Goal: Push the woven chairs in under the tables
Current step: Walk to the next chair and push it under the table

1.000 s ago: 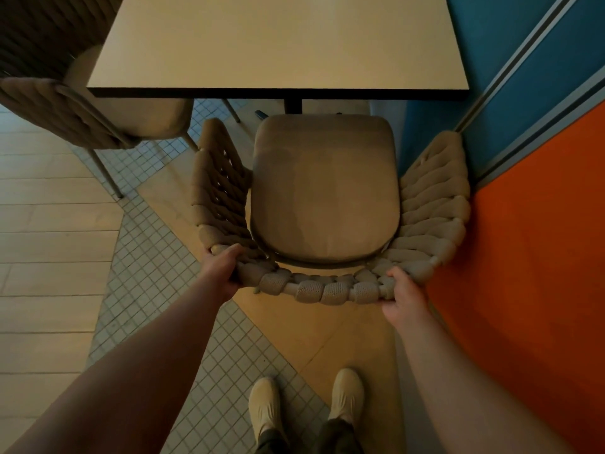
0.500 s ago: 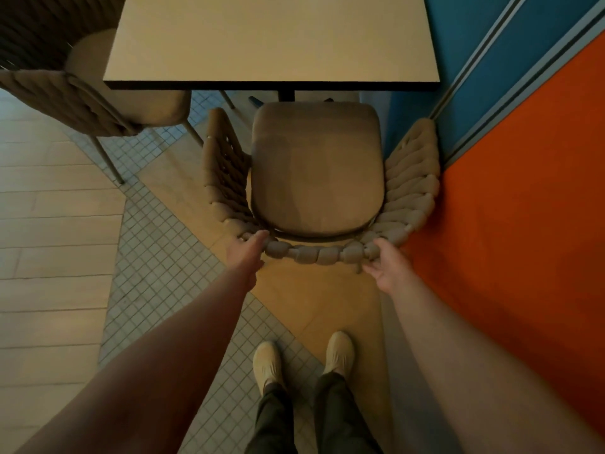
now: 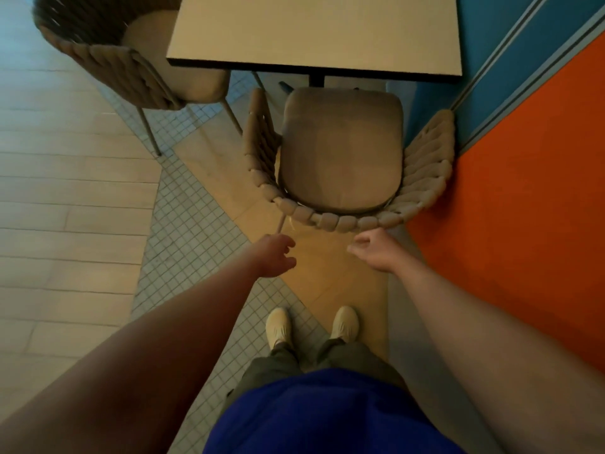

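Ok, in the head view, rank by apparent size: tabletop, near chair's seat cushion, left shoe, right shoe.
1. tabletop, though cropped by the frame
2. seat cushion
3. left shoe and right shoe: look alike, unranked

On my feed, pale wood-look floor planks (image 3: pixel 65 191) fill the left, bordered by small square grey mosaic tiles (image 3: pixel 183 231) and a tan diagonal floor strip (image 3: pixel 327 273). At right, a blue wall panel (image 3: pixel 491 60) meets an orange wall panel (image 3: pixel 523 224). Cream fabric shoes (image 3: pixel 278 327) stand at the tile edge.

Beige woven chair (image 3: pixel 340 149) upright, cushion front at near edge of pale table (image 3: pixel 314 31); second chair (image 3: pixel 131 60) at left
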Motion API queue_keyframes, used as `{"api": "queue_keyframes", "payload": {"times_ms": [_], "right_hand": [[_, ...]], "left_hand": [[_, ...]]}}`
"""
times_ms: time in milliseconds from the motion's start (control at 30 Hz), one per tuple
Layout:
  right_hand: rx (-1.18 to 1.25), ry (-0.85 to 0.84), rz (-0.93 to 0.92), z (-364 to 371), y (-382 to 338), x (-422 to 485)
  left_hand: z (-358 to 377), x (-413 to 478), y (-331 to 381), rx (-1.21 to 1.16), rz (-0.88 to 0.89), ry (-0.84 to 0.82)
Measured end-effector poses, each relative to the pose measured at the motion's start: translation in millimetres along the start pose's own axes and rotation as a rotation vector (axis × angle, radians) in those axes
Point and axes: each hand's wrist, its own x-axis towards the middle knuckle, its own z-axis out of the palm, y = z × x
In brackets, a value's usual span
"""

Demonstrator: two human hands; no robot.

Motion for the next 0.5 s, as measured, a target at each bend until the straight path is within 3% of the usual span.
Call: {"api": "queue_keyframes", "payload": {"times_ms": [333, 500], "right_hand": [[-0.329, -0.146, -0.207, 21, -87, -5], [-0.341, -0.171, -0.239, 67, -156, 4]], "left_hand": [[-13, -47, -60, -0.189, -0.104, 0.14], [-42, -63, -127, -0.197, -0.115, 0.147]]}}
